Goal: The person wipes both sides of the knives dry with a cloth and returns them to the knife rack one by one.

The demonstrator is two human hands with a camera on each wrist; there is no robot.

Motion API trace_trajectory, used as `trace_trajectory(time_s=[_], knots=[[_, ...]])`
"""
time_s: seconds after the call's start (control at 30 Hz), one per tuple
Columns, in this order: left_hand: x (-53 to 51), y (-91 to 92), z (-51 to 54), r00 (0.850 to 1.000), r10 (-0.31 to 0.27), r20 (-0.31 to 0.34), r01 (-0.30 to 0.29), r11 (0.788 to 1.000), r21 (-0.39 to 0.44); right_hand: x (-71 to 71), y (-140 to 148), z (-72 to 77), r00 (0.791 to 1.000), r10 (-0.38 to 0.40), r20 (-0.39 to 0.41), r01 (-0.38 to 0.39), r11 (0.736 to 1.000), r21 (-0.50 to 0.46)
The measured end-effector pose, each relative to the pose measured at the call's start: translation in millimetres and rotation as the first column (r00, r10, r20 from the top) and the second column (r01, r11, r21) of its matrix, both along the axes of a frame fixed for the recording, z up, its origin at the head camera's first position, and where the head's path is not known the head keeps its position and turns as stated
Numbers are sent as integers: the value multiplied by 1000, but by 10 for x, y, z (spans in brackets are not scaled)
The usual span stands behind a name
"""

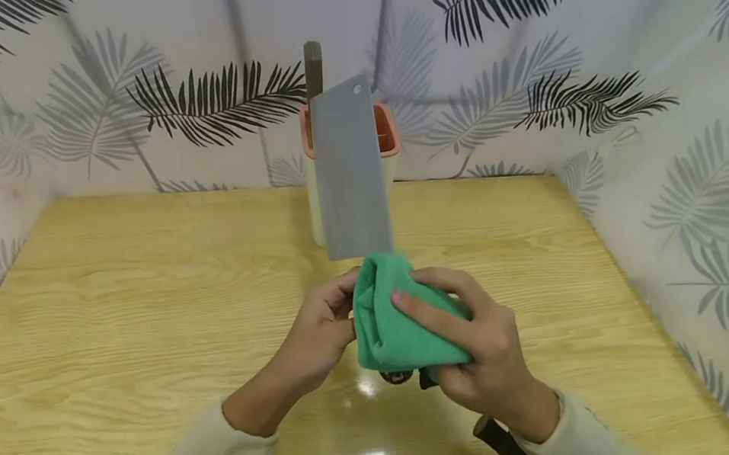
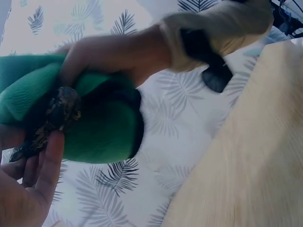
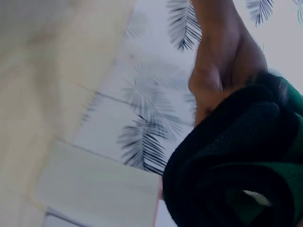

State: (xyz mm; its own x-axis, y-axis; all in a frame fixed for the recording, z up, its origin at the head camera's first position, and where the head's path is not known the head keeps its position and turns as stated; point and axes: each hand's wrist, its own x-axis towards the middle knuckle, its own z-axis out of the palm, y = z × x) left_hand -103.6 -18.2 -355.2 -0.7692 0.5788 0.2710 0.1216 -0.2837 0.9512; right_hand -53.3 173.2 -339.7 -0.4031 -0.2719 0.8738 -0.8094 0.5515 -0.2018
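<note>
A cleaver [image 1: 351,175] points away from me, its wide grey blade rising above a folded green cloth [image 1: 412,329]. My right hand [image 1: 483,342] grips the cloth, fingers spread over its top and thumb below. The cloth hides the lower end of the blade and most of the handle. My left hand [image 1: 316,334] is at the cloth's left side. In the left wrist view, the fingers of that hand pinch the cleaver's dark mottled handle [image 2: 57,111] beneath the cloth. Seen from the right wrist, the cloth [image 3: 236,137] looks dark and rolled, with my left hand [image 3: 222,71] beyond it.
Behind the blade stands a cream knife holder [image 1: 315,211] with an orange rim; a brown handle [image 1: 313,73] sticks up from it. The wood-grain table [image 1: 142,326] meets a leaf-patterned covering [image 1: 491,88] at the back and sides. Black mounts sit at both wrists.
</note>
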Motion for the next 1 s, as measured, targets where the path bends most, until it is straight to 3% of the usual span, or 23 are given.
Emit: trace_trajectory(time_s=[0.13, 0.3, 0.37, 0.47, 0.53, 0.63, 0.7, 0.77, 0.9, 1.0], knots=[[-36, -47, 8, 999, -18, -43, 18, 1000, 6, 104, 0, -130, 993, 67, -99, -61, 996, 68], [-60, -65, 41, 997, -49, -54, 49, 999, 10, 157, 63, -151, 968, 155, -195, -116, 974, 197], [-67, -59, 34, 995, -87, -51, 87, 996, -1, 159, 75, -144, 968, 136, -212, -90, 973, 213], [-71, -49, 14, 984, -169, -58, 167, 985, -29, 121, 72, -124, 968, 71, -242, -31, 986, 165], [-68, -47, 3, 969, -240, -58, 238, 970, -40, 84, 64, -103, 967, 20, -252, 8, 994, 112], [-50, -53, -11, 948, -301, -107, 291, 951, -103, 11, 67, -64, 968, -51, -247, 60, 998, 28], [-36, -56, -12, 940, -308, -149, 285, 946, -156, -25, 67, -45, 970, -84, -229, 86, 996, -3], [-17, -70, -10, 941, -288, -177, 250, 945, -208, -49, 57, -42, 971, -84, -225, 85, 996, -8], [13, -84, 21, 945, -281, -168, 234, 938, -256, -65, 21, -51, 965, -32, -260, 41, 999, 32], [33, -67, 50, 948, -292, -130, 242, 921, -304, -119, 25, -2, 958, -50, -282, 61, 998, 32]])
